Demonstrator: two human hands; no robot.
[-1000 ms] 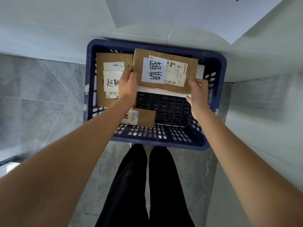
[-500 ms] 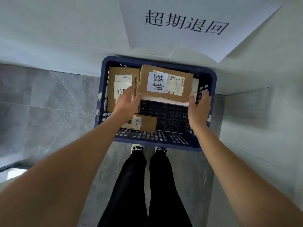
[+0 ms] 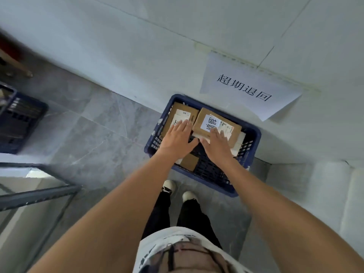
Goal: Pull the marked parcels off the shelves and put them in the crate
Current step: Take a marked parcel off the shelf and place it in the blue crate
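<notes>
Both arms reach down over the blue crate (image 3: pixel 254 134), which sits on the grey floor (image 3: pixel 94 134) right against the white wall (image 3: pixel 137 46). The left hand (image 3: pixel 178 137) spreads flat, fingers apart, above the left parcel (image 3: pixel 182 111), a brown box with white labels lying in the crate's far left corner; whether the palm touches it is hard to tell. The right hand (image 3: pixel 217 143) is open too, fingers splayed over the near edge of the marked parcel (image 3: pixel 215 123), gripping nothing. That parcel lies flat in the far right of the crate, its white sticker with black characters facing up, resting on something pale beneath it. A smaller brown parcel (image 3: pixel 190 162) lies near the crate's front, partly under the left wrist. On the wall just behind hangs a white paper sign (image 3: pixel 244 87) with four black characters. A second dark crate (image 3: pixel 17 123) stands well off to the left, and a metal shelf frame (image 3: pixel 39 192) shows at the lower left.
</notes>
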